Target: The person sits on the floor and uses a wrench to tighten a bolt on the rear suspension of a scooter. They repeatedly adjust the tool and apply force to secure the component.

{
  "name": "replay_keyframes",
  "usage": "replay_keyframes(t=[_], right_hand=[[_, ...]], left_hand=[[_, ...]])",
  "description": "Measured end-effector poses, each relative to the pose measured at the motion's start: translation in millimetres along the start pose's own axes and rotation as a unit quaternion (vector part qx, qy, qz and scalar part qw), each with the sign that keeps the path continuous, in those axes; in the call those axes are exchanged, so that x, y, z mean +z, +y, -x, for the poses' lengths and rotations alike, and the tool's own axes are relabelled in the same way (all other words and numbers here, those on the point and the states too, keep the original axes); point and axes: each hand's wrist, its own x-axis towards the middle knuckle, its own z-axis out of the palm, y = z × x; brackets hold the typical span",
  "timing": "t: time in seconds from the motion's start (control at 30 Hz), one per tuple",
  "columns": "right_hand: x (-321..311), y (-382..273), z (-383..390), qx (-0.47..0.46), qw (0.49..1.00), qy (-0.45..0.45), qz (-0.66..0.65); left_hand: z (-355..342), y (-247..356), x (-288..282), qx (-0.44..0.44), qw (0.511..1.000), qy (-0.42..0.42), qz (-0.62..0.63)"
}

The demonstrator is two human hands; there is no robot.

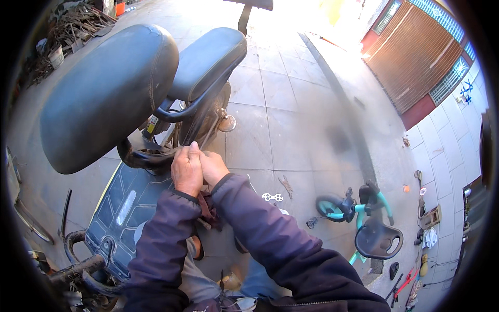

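A scooter fills the left, with two black padded seats (106, 93) on a dark curved tube frame (145, 156) and a dark footboard (109, 223) edged in yellow. Both my hands are closed together at the frame below the seats, my left hand (184, 169) overlapping my right hand (213, 169). What is inside their fingers is hidden. A dark reddish cloth (212, 221) hangs just below them, partly behind my sleeves. A silver flat multi-hole wrench (272, 197) and another metal tool (286, 186) lie on the paving to the right of my hands.
A turquoise child's tricycle (358, 213) stands at the right by a low concrete step edge (374, 177), with red-handled tools (403, 283) nearby. Part of a bicycle wheel (34, 223) shows at the left, a pile of sticks (70, 34) at the upper left, a shuttered doorway (410, 65) at the upper right.
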Motion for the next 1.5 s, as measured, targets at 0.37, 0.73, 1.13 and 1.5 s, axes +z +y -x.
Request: replay_keyframes(t=[0.37,0.73,1.13,1.5], right_hand=[[1,13,-16,0.052,0.986,-0.048,-0.154],[16,14,-14,-0.124,0.992,0.024,0.007],[12,9,-4,-0.044,0.998,-0.014,-0.052],[22,12,-7,-0.02,0.982,0.021,-0.189]], left_hand=[[0,-1,9,-0.011,1.0,-0.003,-0.015],[-3,1,0,0.028,0.996,0.013,-0.079],[3,-4,0,-0.006,1.0,0.002,-0.025],[3,-7,3,0.072,0.994,0.044,-0.065]])
